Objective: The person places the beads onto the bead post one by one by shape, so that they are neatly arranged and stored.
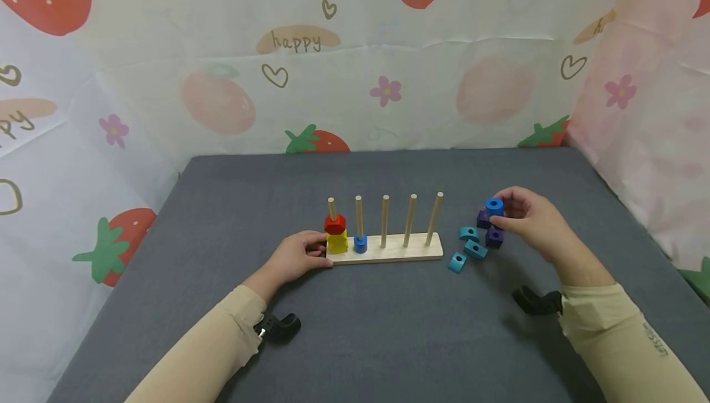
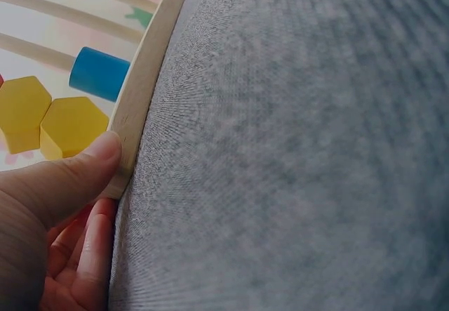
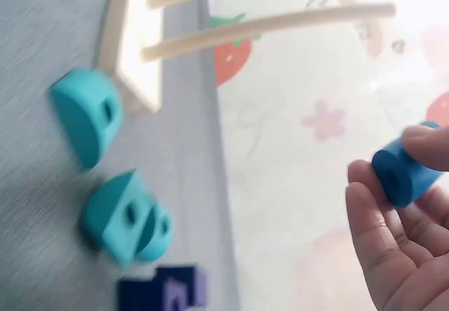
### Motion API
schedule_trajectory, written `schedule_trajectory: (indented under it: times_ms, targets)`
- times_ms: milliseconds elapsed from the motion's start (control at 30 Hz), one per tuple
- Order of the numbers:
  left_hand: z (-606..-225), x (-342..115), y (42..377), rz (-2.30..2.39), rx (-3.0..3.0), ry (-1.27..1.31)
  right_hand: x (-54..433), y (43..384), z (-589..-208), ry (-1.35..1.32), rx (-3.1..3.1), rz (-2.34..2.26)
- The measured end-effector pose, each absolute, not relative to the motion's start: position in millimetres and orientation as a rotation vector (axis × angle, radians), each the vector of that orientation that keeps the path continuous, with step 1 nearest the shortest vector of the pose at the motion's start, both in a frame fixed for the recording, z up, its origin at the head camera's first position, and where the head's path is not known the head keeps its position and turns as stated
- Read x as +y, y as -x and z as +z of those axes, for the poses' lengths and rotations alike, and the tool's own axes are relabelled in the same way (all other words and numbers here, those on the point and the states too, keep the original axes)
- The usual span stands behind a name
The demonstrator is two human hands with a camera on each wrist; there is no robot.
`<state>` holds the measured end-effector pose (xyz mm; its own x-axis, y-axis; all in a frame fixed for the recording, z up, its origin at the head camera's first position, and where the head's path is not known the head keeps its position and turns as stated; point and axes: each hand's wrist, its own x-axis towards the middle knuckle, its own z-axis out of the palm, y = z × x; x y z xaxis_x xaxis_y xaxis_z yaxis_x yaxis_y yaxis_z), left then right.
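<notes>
A wooden peg stand [image 1: 399, 252] with a row of upright pegs sits on the table. Its left peg carries yellow hexagonal blocks [image 2: 73, 127] under red blocks [image 1: 335, 225]; the adjacent peg has a blue cylinder [image 1: 360, 244] at its base. My left hand [image 1: 296, 254] grips the stand's left end, thumb [image 2: 105, 146] on the front edge. Off to the right, my right hand [image 1: 527, 215] pinches another blue cylinder [image 3: 400, 174], whose hole shows, between thumb and fingers. It is held up over the purple blocks [image 1: 494, 236].
Teal half-round blocks [image 1: 475, 249] lie loose between the stand's right end and my right hand, close to the purple ones. Grey cloth [image 1: 388, 329] covers the table. A printed curtain [image 1: 421, 113] closes off the back and sides.
</notes>
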<state>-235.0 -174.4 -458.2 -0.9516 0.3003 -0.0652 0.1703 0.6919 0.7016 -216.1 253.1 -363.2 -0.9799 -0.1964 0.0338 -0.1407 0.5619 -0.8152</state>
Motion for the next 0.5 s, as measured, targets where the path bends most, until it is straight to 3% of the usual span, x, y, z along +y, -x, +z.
schedule_trajectory:
  times_ms: [500]
  targets:
    - [-459,-175,235,1.121,2.714,-0.362,196,226,-320,0.517,2.542,-1.779]
